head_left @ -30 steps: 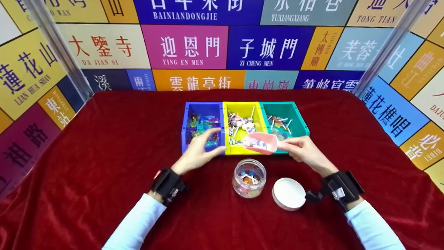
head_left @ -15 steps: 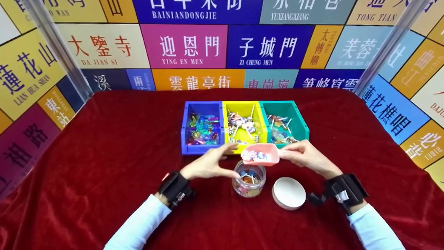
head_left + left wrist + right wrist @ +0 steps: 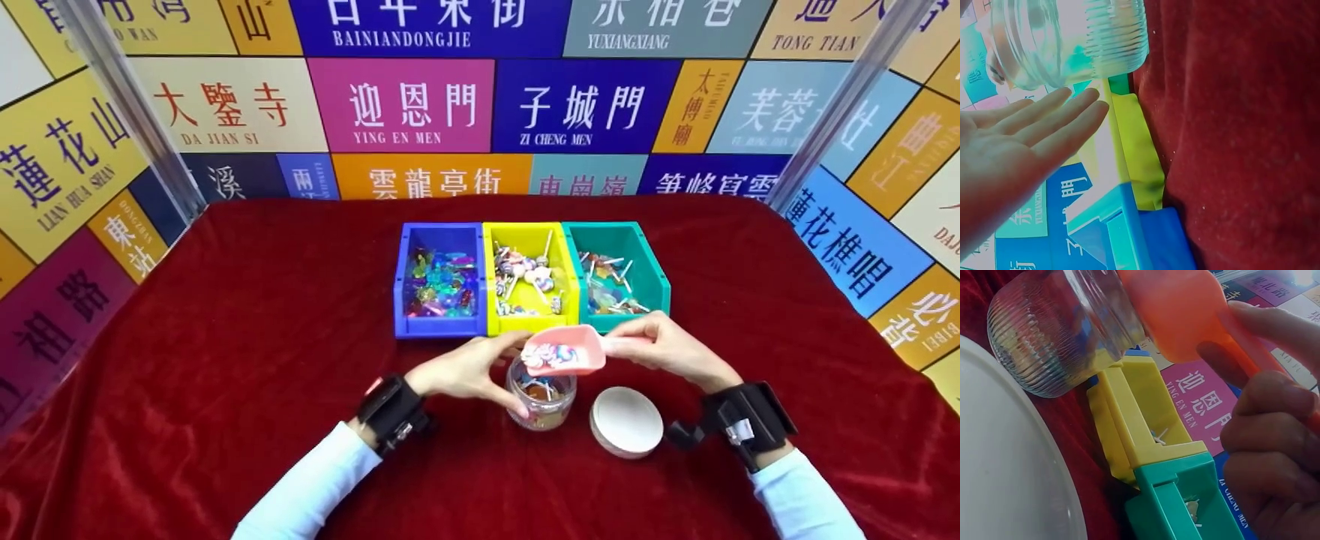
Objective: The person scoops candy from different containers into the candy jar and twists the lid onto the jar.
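Note:
A pink scoop point(image 3: 590, 346) loaded with swirl-patterned white, pink and blue candies point(image 3: 559, 355) is over the mouth of a clear ribbed jar point(image 3: 546, 418). My right hand point(image 3: 667, 349) grips its handle, with thumb and fingers wrapped round it in the right wrist view. Lollipops and other colourful pieces lie inside the jar. At the jar's left side, my left hand point(image 3: 466, 372) reaches round with the thumb in front. The left wrist view shows its fingers point(image 3: 1053, 132) straight, tips close to the jar's wall point(image 3: 1112, 39). Part of the rim is hidden behind the scoop.
Behind the jar stand three joined bins: blue point(image 3: 441, 325) with shiny colourful pieces, yellow point(image 3: 517, 325) with swirl lollipops, green point(image 3: 660, 289) with more lollipops. A white lid point(image 3: 627, 421) lies right of the jar on red cloth point(image 3: 247, 337). Sign-covered panels rise behind.
The loaded scoop has come from above the yellow bin toward me, over the jar. My left hand has moved from the blue bin to the jar's left side.

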Action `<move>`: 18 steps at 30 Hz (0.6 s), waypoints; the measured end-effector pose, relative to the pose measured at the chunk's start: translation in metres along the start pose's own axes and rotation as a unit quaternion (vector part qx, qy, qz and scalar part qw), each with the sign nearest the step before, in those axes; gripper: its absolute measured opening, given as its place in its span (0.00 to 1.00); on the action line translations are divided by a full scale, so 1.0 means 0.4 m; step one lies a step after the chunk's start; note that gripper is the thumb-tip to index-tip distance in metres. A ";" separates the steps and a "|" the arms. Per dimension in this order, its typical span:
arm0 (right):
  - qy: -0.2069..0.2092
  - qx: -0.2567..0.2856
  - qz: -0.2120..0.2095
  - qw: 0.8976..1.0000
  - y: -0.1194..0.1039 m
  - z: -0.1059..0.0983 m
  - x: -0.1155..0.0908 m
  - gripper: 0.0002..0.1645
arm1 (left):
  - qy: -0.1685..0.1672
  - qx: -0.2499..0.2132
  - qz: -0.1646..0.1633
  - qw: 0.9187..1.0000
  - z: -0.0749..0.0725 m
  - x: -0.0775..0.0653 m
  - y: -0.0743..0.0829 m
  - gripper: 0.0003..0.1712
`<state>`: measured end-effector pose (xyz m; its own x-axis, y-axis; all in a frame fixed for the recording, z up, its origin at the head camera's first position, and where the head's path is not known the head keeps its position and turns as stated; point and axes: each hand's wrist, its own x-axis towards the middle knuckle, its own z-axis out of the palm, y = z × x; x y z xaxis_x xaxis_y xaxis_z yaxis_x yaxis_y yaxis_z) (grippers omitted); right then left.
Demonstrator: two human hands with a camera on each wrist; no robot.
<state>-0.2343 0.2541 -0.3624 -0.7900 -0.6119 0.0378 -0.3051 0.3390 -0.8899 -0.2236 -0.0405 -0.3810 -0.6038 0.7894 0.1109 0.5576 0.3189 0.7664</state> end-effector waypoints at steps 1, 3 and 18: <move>0.000 -0.001 -0.003 1.000 0.001 -0.001 0.000 0.08 | -0.001 0.003 -0.001 1.000 0.001 0.001 0.001 0.49; 0.001 -0.001 -0.005 1.000 0.000 -0.001 -0.001 0.08 | -0.004 0.013 -0.003 1.000 0.002 0.003 0.003 0.48; 0.004 -0.012 -0.020 1.000 0.003 -0.007 -0.011 0.08 | -0.007 0.045 0.007 0.999 0.003 0.009 0.006 0.47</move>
<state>-0.2327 0.2591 -0.3623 -0.7807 -0.6201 0.0775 -0.3494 0.3304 -0.8768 -0.2235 -0.0362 -0.3795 -0.5884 0.8009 0.1111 0.6144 0.3535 0.7054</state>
